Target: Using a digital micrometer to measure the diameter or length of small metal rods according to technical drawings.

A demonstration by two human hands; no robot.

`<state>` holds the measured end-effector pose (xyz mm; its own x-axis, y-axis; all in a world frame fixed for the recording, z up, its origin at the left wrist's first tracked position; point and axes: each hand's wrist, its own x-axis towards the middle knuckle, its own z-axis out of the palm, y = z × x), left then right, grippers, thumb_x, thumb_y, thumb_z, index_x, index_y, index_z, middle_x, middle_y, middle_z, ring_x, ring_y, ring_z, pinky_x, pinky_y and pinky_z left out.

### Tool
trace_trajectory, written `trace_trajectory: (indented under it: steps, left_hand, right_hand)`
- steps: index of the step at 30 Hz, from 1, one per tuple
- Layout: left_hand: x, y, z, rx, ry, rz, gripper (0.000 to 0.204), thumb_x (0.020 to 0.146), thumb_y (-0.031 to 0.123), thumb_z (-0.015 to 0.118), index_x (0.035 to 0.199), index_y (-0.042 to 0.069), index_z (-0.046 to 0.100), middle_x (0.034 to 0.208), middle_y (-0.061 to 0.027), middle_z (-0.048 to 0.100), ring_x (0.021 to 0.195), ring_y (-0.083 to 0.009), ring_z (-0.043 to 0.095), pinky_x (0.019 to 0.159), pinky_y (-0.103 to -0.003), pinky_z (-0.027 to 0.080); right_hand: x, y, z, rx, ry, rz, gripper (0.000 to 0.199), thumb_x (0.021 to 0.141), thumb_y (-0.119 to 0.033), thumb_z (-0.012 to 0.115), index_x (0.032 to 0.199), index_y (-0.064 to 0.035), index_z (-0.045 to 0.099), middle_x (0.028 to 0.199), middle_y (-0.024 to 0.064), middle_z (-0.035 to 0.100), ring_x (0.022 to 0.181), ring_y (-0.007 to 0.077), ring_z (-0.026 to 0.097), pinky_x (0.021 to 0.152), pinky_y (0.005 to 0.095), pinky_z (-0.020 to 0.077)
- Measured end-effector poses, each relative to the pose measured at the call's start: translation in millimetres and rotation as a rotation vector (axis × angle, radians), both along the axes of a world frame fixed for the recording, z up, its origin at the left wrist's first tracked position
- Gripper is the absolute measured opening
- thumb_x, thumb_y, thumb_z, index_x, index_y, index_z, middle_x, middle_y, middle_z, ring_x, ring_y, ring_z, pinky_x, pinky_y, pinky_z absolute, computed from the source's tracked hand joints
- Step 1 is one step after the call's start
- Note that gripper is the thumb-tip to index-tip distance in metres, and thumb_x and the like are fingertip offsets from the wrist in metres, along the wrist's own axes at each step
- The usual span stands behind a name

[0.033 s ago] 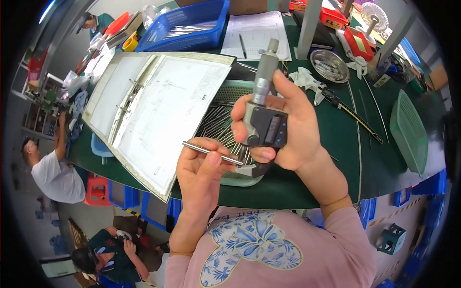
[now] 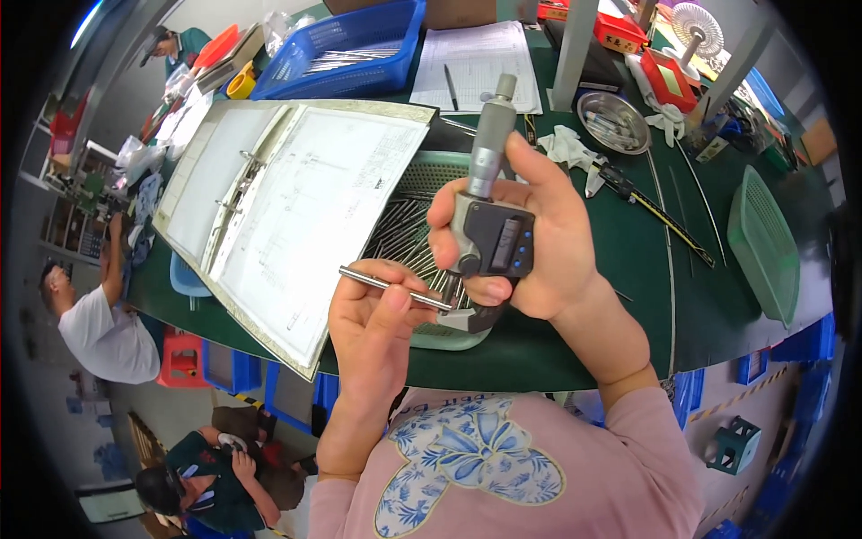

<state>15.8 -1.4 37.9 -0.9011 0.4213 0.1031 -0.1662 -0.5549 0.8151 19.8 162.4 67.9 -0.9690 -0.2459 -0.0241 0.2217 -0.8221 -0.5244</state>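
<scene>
Pinched between the thumb and fingers of my left hand [image 2: 370,319] is a slim, shiny metal rod [image 2: 361,277]. Its right end sits at the jaws of a digital micrometer [image 2: 492,235]; whether both jaws touch it I cannot tell. My right hand [image 2: 561,238] is wrapped round the micrometer's frame, with the grey thimble pointing up and the small display facing me. Below both hands a pale green basket [image 2: 437,164] holds many similar metal rods [image 2: 395,229]. An open ring binder [image 2: 310,207] with drawing sheets lies left of the basket, partly over it.
Behind stand a blue basket [image 2: 296,76] of rods and a printed sheet [image 2: 503,58] with a pen [image 2: 451,87]. To the right lie a caliper [image 2: 660,214], a white glove [image 2: 566,146], a metal bowl [image 2: 615,126] and a green basket [image 2: 763,242]. Several other people are at left.
The view has shifted very slightly. Both hands, the rod and the micrometer keep nearly the same position and grip.
</scene>
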Motion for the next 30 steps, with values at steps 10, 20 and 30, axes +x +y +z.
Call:
trace_trajectory:
  steps: [10, 20, 30]
  left_hand:
    - [0.3, 1.9, -0.7, -0.013, 0.075, 0.011, 0.019, 0.081, 0.009, 0.055, 0.095, 0.000, 0.044, 0.086, -0.0119, 0.054, 0.077, -0.0178, 0.057, 0.064, -0.028, 0.050]
    - [-0.1, -1.6, -5.8, -0.033, 0.092, 0.012, 0.019, 0.081, 0.009, 0.056, 0.094, 0.000, 0.044, 0.086, -0.0108, 0.053, 0.078, -0.0158, 0.056, 0.066, -0.027, 0.049]
    - [0.7, 2.9, -9.7, -0.005, 0.050, 0.018, 0.020, 0.081, 0.009, 0.056, 0.094, 0.000, 0.044, 0.087, -0.0113, 0.054, 0.078, -0.0151, 0.056, 0.065, -0.026, 0.049]
  right_hand:
    - [2.9, 0.0, 0.9, 0.065, 0.048, -0.048, 0.066, 0.085, -0.055, 0.023, 0.084, 0.0040, 0.051, 0.065, 0.0170, 0.055, 0.034, 0.0141, 0.041, 0.029, 0.0212, 0.0342]
    - [2.2, -3.9, 3.9, 0.026, -0.039, -0.050, 0.063, 0.086, -0.052, 0.023, 0.085, 0.0047, 0.051, 0.065, 0.0171, 0.055, 0.034, 0.0153, 0.041, 0.030, 0.0216, 0.0347]
    - [-0.8, -1.0, -3.4, 0.055, -0.002, -0.041, 0.058, 0.084, -0.051, 0.035, 0.085, 0.0036, 0.055, 0.064, 0.0117, 0.058, 0.036, 0.0119, 0.046, 0.032, 0.0198, 0.0360]
